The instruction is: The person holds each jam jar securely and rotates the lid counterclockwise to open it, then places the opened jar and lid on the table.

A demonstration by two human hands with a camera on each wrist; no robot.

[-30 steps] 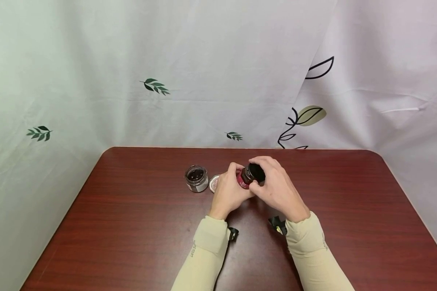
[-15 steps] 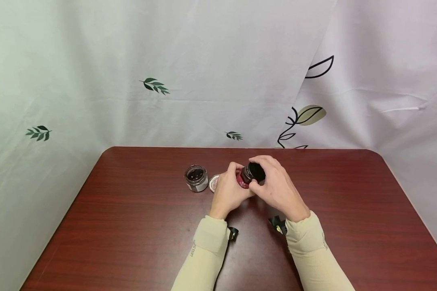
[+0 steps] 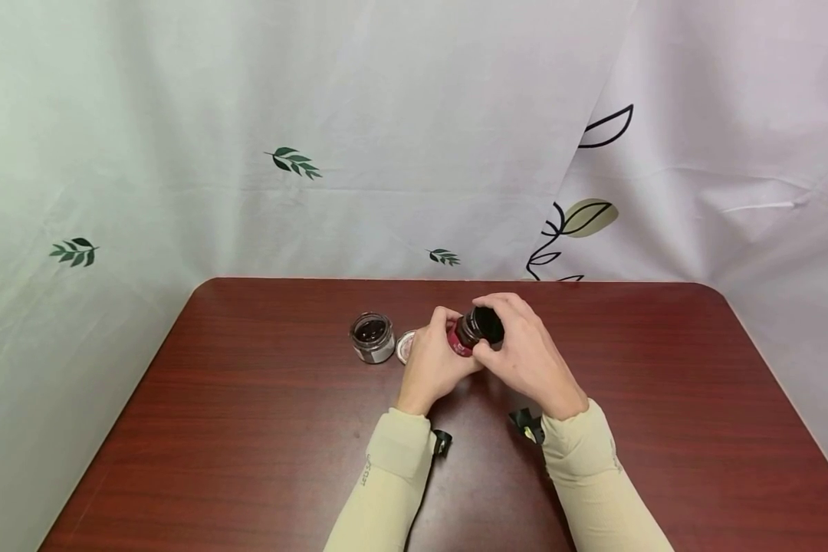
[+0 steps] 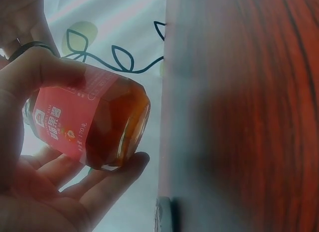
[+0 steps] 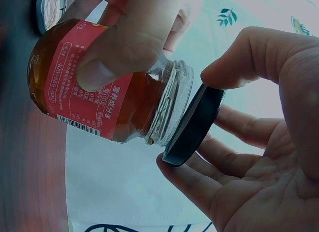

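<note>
My left hand (image 3: 433, 369) grips a small glass jam jar (image 5: 142, 105) with a red label and amber-brown contents. In the left wrist view the jar (image 4: 107, 122) lies tilted on its side, with my thumb over its label. My right hand (image 3: 530, 359) pinches a black lid (image 5: 195, 126) by its rim between thumb and fingers. The right wrist view shows this lid at the jar's threaded mouth, slanted to it, with a gap on the thumb side. Whether its lower edge touches the glass I cannot tell.
An uncovered glass jar (image 3: 374, 350) with dark contents stands on the reddish-brown table (image 3: 262, 429), left of my hands. Between it and my left hand lies a round pale-topped lid (image 3: 405, 346), partly hidden. A white patterned curtain (image 3: 414, 138) hangs behind the table.
</note>
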